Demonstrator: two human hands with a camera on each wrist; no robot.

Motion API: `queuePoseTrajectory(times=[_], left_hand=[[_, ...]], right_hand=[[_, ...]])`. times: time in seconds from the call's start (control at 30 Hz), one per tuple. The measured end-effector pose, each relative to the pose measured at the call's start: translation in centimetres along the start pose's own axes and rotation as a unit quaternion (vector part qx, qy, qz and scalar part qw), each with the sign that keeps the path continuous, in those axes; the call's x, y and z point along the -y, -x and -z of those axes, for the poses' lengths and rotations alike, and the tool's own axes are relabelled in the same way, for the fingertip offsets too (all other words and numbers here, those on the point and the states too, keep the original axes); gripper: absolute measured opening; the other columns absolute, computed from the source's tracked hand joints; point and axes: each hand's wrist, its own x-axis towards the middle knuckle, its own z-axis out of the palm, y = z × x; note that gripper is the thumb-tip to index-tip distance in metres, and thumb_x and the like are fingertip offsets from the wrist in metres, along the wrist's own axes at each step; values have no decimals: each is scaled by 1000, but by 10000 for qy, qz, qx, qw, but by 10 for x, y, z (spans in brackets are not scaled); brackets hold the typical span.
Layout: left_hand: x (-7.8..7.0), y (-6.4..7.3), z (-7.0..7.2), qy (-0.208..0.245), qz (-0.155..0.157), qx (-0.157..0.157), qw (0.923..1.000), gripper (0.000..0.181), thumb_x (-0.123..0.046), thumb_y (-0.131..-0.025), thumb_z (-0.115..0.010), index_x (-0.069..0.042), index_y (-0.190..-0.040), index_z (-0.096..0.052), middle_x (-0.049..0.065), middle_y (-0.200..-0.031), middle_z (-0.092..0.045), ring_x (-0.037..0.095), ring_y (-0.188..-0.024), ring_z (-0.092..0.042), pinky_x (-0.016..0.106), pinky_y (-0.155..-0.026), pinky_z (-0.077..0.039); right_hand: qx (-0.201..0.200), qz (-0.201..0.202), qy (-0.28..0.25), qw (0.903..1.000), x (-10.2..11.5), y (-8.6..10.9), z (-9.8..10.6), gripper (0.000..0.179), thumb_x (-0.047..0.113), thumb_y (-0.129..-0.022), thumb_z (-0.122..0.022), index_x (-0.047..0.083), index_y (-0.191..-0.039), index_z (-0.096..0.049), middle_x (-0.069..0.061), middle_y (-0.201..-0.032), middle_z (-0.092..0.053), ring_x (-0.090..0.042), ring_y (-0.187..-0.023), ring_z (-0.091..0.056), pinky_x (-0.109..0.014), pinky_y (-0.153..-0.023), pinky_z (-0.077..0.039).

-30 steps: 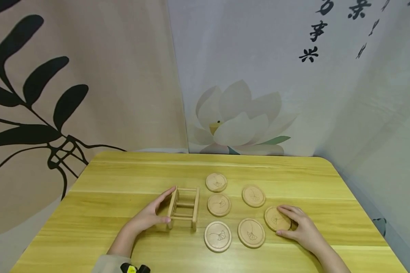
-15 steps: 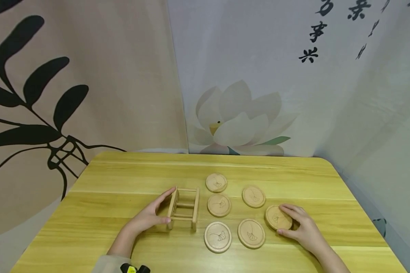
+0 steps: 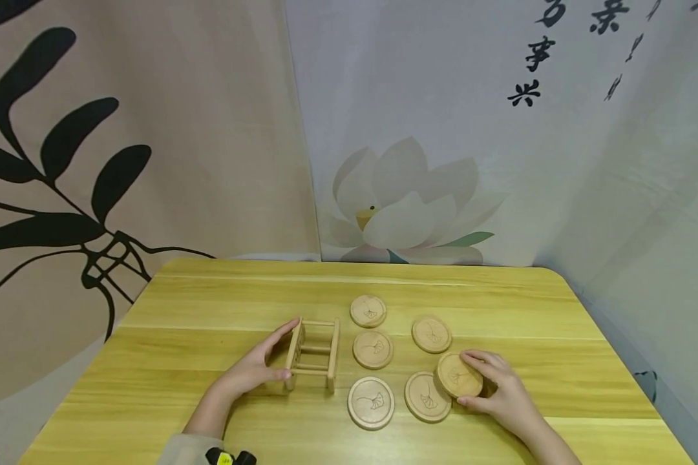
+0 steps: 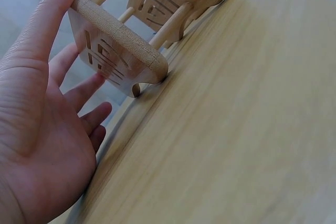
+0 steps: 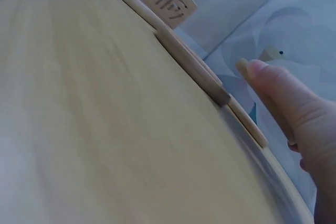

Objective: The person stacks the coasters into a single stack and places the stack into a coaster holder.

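A small wooden coaster rack (image 3: 315, 350), with rods between two cut-out end panels, stands on the table left of centre. My left hand (image 3: 250, 369) grips its left panel, thumb at the near edge and fingertips at the far one. In the left wrist view the fingers (image 4: 86, 90) touch the panel's outer face. Between thumb and fingers my right hand (image 3: 500, 387) pinches a round wooden coaster (image 3: 458, 373) engraved with a ginkgo leaf. Seen by the right wrist camera, this coaster (image 5: 270, 103) is raised above the tabletop. From the head it overlaps another coaster (image 3: 426, 399) lying flat.
More engraved coasters lie flat: a column of three right of the rack, its nearest coaster (image 3: 370, 404) by the front, and one coaster (image 3: 432, 334) farther back on the right. A printed curtain (image 3: 419, 116) hangs behind the wooden table (image 3: 238, 290).
My right hand has lifted the rightmost coaster and carried it left, over the edge of the neighbouring one. The left hand and the rack have stayed put.
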Motion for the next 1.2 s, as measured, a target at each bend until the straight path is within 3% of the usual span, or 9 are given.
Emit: queuePoseTrajectory(times=[0.47, 0.73, 1.2], left_hand=[[3, -1, 1, 55, -102, 12, 9999, 90, -17, -82, -77, -30, -153, -23, 4, -158, -14, 39, -142, -5, 73, -100, -2], [4, 0, 1, 51, -130, 44, 9999, 90, -22, -82, -77, -31, -153, -23, 4, -158, -13, 40, -141, -5, 74, -100, -3], [3, 0, 1, 41, -119, 32, 9999, 89, -26, -82, -77, -30, -153, -24, 4, -158, -15, 40, -141, -6, 75, -98, -4]], right_hand=[[152, 169, -205, 9995, 16, 1, -14, 77, 33, -61, -89, 8, -128, -62, -1, -128, -56, -9, -119, -43, -6, -98, -24], [269, 483, -209, 9983, 24, 1, -19, 75, 34, -63, -87, 6, -128, -61, -5, -127, -57, -18, -117, -47, -8, -100, -24], [391, 590, -232, 9972, 31, 3, -28, 78, 32, -58, -88, 6, -126, -62, -5, -128, -57, -25, -118, -48, -9, -101, -23]])
